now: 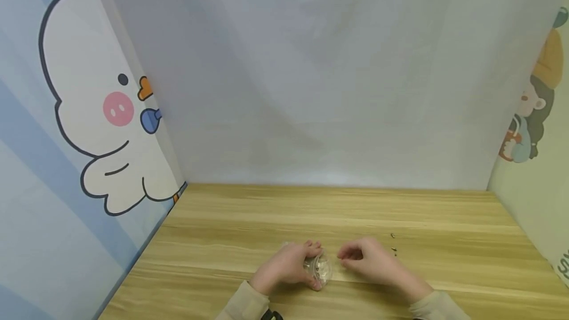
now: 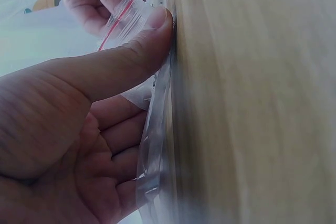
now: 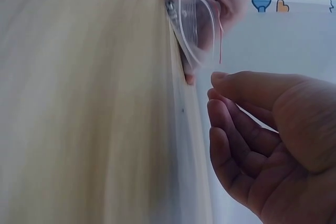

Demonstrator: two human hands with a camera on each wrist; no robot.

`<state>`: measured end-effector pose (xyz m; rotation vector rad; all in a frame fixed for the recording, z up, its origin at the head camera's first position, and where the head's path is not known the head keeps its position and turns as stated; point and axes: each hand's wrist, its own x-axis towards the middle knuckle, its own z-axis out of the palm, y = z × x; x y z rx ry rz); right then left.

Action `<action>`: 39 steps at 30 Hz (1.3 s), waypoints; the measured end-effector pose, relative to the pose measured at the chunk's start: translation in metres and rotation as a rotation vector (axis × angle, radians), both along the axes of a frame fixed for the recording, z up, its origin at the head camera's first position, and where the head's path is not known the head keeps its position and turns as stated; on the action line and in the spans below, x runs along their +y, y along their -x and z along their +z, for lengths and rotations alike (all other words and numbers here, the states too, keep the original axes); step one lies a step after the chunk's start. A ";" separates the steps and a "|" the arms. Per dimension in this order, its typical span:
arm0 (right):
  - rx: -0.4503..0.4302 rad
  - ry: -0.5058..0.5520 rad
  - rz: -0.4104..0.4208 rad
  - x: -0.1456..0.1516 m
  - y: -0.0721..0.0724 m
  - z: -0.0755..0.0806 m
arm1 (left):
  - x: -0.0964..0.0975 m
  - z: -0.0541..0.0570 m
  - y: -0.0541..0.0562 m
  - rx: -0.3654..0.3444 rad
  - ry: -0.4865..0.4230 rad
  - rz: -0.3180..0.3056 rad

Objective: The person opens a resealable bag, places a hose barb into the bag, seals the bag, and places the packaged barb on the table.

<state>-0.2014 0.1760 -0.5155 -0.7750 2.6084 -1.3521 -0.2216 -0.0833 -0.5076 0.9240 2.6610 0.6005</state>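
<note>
My left hand (image 1: 291, 263) holds a small clear zip bag (image 1: 324, 268) low over the wooden table, its thumb over the bag's near side. Small metal parts (image 3: 171, 7) lie in the bag, and its red zip strip (image 2: 116, 22) faces the right hand. Just right of the bag, my right hand (image 1: 371, 263) hovers with loosely bent fingers. Its thumb tip (image 3: 219, 78) is close to the index fingertip, and no object shows between them.
Several tiny metal parts (image 1: 393, 249) lie on the wooden table (image 1: 444, 241), right of and beyond the right hand. A pale grey backdrop (image 1: 320, 88) closes the back, with cartoon-printed panels (image 1: 84, 63) at both sides.
</note>
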 end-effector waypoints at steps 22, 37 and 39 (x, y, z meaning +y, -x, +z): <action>-0.015 -0.022 -0.142 0.089 -0.004 0.000 | -0.001 0.003 -0.001 0.023 -0.013 0.001; 0.002 -0.095 -0.222 0.115 -0.002 -0.007 | 0.000 0.003 -0.002 0.010 -0.018 0.007; 0.003 -0.099 -0.220 0.117 -0.003 -0.008 | 0.000 0.002 -0.002 0.012 -0.014 0.004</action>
